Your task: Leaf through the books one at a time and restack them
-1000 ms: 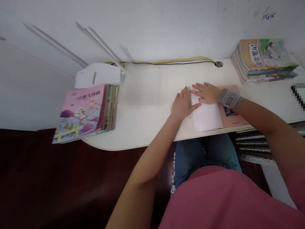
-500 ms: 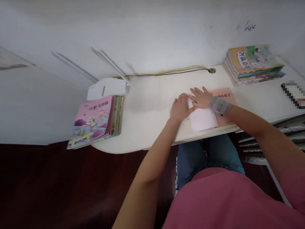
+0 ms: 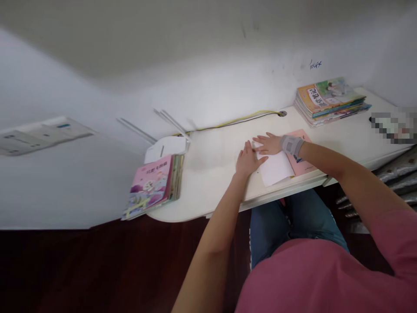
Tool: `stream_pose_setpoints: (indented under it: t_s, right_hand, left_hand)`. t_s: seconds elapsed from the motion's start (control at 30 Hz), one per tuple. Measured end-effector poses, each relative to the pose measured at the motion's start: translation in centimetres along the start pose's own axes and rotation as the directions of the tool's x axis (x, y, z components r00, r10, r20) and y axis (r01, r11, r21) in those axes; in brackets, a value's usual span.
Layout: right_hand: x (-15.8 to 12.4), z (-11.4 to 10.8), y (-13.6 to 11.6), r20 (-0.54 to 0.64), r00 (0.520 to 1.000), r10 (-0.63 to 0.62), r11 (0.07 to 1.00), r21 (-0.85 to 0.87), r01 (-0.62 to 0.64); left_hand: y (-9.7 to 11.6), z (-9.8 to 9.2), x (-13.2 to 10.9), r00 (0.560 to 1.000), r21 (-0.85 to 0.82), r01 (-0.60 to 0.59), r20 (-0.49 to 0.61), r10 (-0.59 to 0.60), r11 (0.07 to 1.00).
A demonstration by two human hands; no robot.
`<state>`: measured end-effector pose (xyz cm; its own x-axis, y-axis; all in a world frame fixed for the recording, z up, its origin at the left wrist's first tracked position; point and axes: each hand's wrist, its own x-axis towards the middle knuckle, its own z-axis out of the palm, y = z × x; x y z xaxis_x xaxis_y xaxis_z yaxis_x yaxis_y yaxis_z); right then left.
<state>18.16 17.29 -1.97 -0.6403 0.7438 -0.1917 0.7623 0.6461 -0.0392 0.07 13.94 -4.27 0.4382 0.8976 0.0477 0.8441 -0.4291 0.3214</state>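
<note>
A head-worn camera is looking forward and down from close above and behind the sheet of white paper (image 3: 275, 169), facing away from the wearer.

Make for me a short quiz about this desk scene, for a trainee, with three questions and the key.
1. True or false: the right hand rests on the white paper.
2. What lies partly under the paper? A) pink book B) mug C) ruler
3. Fill in: the yellow cable goes into a round ____ in the desk.

Key: 1. True. 2. A. 3. hole.
</note>
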Motion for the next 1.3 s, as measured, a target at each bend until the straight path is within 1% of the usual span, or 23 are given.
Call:
stream_pose_setpoints:
  t_s: [0.1, 0.2, 0.3, 0.33, 0.4, 0.5, 0.57, 0.67, 0.83, 0.97, 1.13, 1.2, 1.23, 1.3]
  right_hand:
    - [-1.0, -0.1, -0.5, -0.014, 1.0, -0.004, 1.0, -0.003, 0.004]
    - [-3.4, 0.0, -0.6, -0.028, 0.999, 0.02, 0.999, 0.031, -0.019]
    - [-6.8, 0.7, -1.1, -0.136, 0.983, 0.121, 0.981, 0.17, -0.097]
    - [-8.0, 1.1, -1.5, -0.162, 0.974, 0.16, 0.968, 0.218, -0.123]
    - [-9.9, 2.0, -2.5, -0.18, 0.959, 0.221, 0.942, 0.294, -0.161]
    - [-11.3, 3.1, -4.1, -0.183, 0.939, 0.291, 0.906, 0.369, -0.209]
    - [-11.4, 3.5, -4.9, -0.18, 0.928, 0.326, 0.892, 0.385, -0.239]
    - [-11.1, 3.5, -5.5, -0.181, 0.916, 0.357, 0.889, 0.367, -0.274]
    - [-10.6, 2.8, -6.3, -0.153, 0.912, 0.381, 0.885, 0.345, -0.312]
    - [-9.8, 2.6, -7.0, -0.136, 0.911, 0.39, 0.871, 0.376, -0.317]
    - [-9.3, 3.2, -7.3, -0.191, 0.893, 0.408, 0.86, 0.408, -0.306]
    - [-9.4, 3.6, -7.1, -0.24, 0.876, 0.418, 0.855, 0.429, -0.291]
    - [-9.4, 3.7, -6.9, -0.275, 0.857, 0.435, 0.845, 0.454, -0.284]
    - [-9.4, 4.0, -6.5, -0.344, 0.798, 0.495, 0.809, 0.518, -0.278]
  left_hand:
    - [-0.2, 0.2, 0.0, 1.0, -0.004, -0.002, -0.013, 0.001, 1.0]
    - [-0.4, 0.3, 0.0, 1.0, -0.012, -0.016, -0.024, 0.015, 1.0]
    - [-0.7, 0.6, 0.0, 0.997, -0.033, -0.051, -0.052, 0.05, 0.998]
    - [-0.8, 0.6, 0.1, 0.996, -0.057, -0.061, -0.067, 0.057, 0.997]
    - [-1.2, 0.7, 0.2, 0.993, -0.16, -0.051, -0.116, 0.033, 0.986]
    - [-1.8, 0.6, 0.3, 0.981, -0.325, 0.002, -0.182, -0.065, 0.946]
    - [-2.1, 0.6, 0.3, 0.971, -0.384, 0.038, -0.206, -0.125, 0.923]
    - [-2.4, 0.5, 0.2, 0.96, -0.428, 0.059, -0.224, -0.17, 0.902]
    - [-2.3, 0.5, 0.3, 0.961, -0.436, 0.06, -0.217, -0.17, 0.898]
    - [-2.1, 0.4, 0.2, 0.962, -0.442, 0.056, -0.214, -0.167, 0.895]
    - [-2.0, 0.5, 0.1, 0.961, -0.451, 0.07, -0.21, -0.181, 0.89]
    - [-2.3, 0.4, 0.0, 0.961, -0.437, 0.065, -0.214, -0.174, 0.897]
    - [-2.6, 0.3, -0.1, 0.963, -0.423, 0.057, -0.216, -0.162, 0.904]
    - [-3.5, 0.0, -0.5, 0.966, -0.392, 0.037, -0.222, -0.134, 0.919]
